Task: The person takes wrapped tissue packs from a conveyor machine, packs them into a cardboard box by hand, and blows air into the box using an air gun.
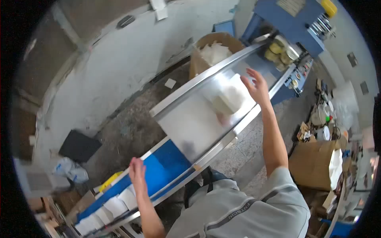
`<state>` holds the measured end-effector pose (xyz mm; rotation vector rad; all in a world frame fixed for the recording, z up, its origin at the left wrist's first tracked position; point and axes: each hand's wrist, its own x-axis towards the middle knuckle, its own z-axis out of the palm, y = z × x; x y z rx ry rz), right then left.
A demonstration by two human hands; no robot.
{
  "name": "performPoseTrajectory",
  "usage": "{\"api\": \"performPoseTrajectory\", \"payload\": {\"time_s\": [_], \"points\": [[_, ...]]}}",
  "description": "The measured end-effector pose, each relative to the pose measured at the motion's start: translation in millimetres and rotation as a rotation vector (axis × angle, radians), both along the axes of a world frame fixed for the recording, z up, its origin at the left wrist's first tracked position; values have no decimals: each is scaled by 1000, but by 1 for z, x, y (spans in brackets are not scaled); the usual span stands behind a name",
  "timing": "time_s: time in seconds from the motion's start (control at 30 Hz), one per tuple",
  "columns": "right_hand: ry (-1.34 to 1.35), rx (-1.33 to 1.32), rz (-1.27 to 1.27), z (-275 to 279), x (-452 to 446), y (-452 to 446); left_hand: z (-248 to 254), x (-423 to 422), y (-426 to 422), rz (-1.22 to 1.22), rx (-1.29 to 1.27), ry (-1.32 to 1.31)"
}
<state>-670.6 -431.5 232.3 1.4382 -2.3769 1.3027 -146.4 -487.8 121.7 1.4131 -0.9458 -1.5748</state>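
Observation:
My right hand, fingers apart and holding nothing, is over the metal chute beside a blurred pale block on its surface. Farther down, my left hand hovers at the blue conveyor belt, its fingers spread a little and nothing visible in them. Just below and left of that hand, several white blocks stand in a row on the belt.
A blue machine with yellowish rollers stands at the chute's upper end. Behind the chute is a carton of white scraps. A large cardboard box sits at the right. A black sheet lies on the floor.

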Motion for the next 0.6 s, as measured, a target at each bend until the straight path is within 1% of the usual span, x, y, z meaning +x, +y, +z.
{"api": "performPoseTrajectory", "payload": {"time_s": [0.03,0.1,0.13,0.17,0.2,0.23,0.3,0.33,0.37,0.43,0.47,0.5,0.57,0.6], "points": [[-142,195,-80,-7,-25,4,-8,-23,-3,-87,73,83],[-496,550,43,-43,-78,4,-20,-68,-6,-215,167,114],[-507,601,76,-45,-72,8,-19,-87,-6,-286,209,127],[-523,657,120,-50,-64,9,-30,-101,-8,-293,291,139],[-538,648,237,-64,-62,5,-27,-115,-7,-385,288,220],[-577,621,250,-77,-58,5,-24,-127,-5,-464,291,296],[-657,575,289,-60,-11,6,-26,-145,2,-476,271,441],[-607,598,264,-44,16,5,-28,-150,5,-464,294,460],[-555,637,261,-54,34,1,-28,-154,5,-451,312,484],[-600,621,301,-48,86,-2,-28,-154,6,-377,344,557],[-583,671,314,-38,114,-5,-27,-152,4,-342,355,598],[-647,598,401,-67,132,-9,-26,-148,3,-347,315,637],[-600,689,459,-60,184,-14,-21,-131,5,-351,241,709],[-576,645,511,-66,209,-13,-18,-119,6,-306,227,573]]}}
